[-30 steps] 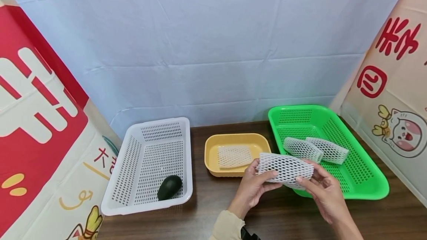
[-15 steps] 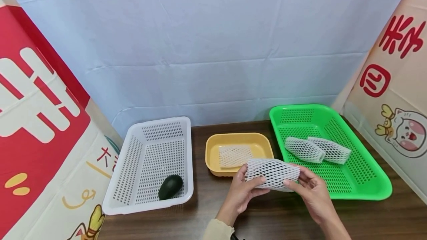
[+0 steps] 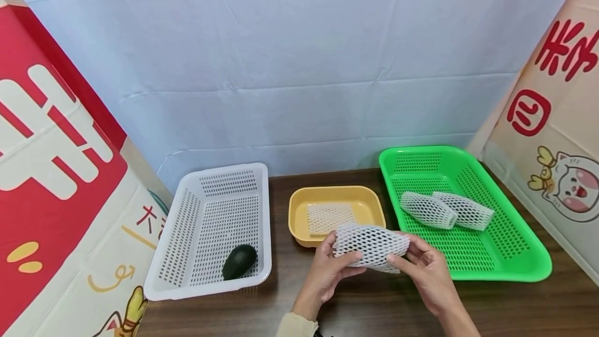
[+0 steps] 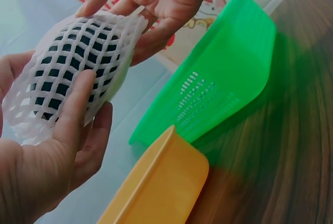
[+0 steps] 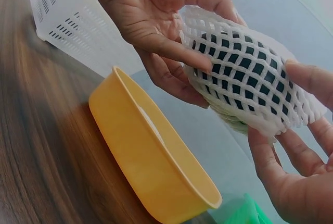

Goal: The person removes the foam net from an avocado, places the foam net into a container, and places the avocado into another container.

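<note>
Foam net sleeve, white, is held up b/w both hands just in front of yellow tray, hiding part of tray's near R corner in head view. Something dark fills the mesh; only bits show thru the gaps, so exact item can't be confirmed. L hand is clamped on L end: thumb on near side, fingers bent round behind, tips partly hidden. R hand pinches R end, thumb in front, other fingers behind & under, partly out of sight in head view.

Tray holds one flat, pale foam net; R wrist view shows only a sliver of it over tray wall. Green basket, to R, has two white netted bundles, one overlapping the other; contents hard to make out. White basket, to L, has a dark green avocado in near R corner.

L wrist view cuts off tray; R wrist view catches just a bit of green basket. Pale L cuff & dark wrist strap run off bottom edge, strap barely visible.
</note>
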Demonstrator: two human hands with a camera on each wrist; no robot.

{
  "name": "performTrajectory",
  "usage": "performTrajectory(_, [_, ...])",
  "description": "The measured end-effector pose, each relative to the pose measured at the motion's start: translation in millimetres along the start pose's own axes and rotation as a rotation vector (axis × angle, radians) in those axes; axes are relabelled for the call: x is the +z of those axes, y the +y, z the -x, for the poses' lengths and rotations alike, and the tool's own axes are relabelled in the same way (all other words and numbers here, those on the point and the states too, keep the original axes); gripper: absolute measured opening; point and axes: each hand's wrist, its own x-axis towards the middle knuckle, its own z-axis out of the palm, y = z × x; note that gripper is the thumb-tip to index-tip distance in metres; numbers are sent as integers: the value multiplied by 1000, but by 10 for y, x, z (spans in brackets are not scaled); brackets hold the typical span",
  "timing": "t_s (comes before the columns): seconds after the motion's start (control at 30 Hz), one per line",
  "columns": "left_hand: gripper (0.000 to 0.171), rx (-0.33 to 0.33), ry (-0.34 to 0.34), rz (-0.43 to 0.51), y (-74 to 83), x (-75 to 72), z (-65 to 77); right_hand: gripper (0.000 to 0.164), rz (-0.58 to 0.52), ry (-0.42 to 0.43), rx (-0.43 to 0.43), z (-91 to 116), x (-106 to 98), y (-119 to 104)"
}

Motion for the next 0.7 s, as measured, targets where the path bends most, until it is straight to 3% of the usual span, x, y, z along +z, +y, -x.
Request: performTrajectory(0.7, [48,41,21,-133,126,-195,257,42,80,22,55,64,233,101])
